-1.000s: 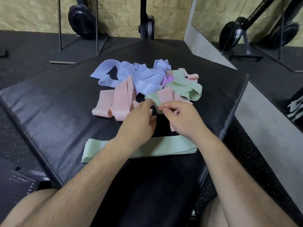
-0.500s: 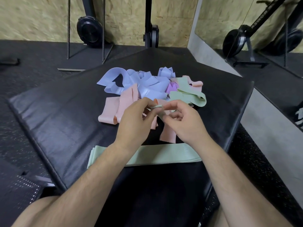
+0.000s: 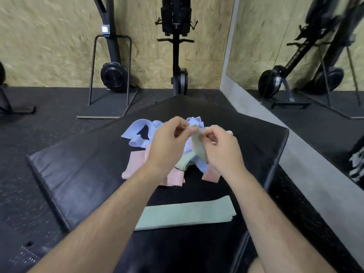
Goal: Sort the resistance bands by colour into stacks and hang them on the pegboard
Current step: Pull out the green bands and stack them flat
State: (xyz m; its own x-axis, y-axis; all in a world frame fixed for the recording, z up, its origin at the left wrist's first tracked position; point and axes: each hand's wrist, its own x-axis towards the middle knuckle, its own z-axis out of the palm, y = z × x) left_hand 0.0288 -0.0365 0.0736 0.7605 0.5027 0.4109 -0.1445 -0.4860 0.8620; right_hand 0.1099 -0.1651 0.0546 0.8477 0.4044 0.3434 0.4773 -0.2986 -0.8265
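Note:
A tangled pile of resistance bands lies on a black padded mat (image 3: 82, 170): blue bands (image 3: 136, 134) at the back, pink bands (image 3: 136, 164) at the front. Above the pile, my left hand (image 3: 169, 144) and my right hand (image 3: 220, 150) both pinch the top of one green band (image 3: 198, 146), which hangs down between them. Its lower end (image 3: 183, 164) still touches the pile. Nearer to me a flat stack of green bands (image 3: 187, 212) lies across the mat. No pegboard is in view.
The mat sits on a dark rubber floor (image 3: 29, 134). Black gym machines (image 3: 177, 46) stand against the chipboard wall behind. A mirror (image 3: 295, 46) and a grey ledge (image 3: 307, 158) run along the right side.
Both hands have risen from the pile, lifting the green band higher. The view has tilted up, showing more of the wall and machines.

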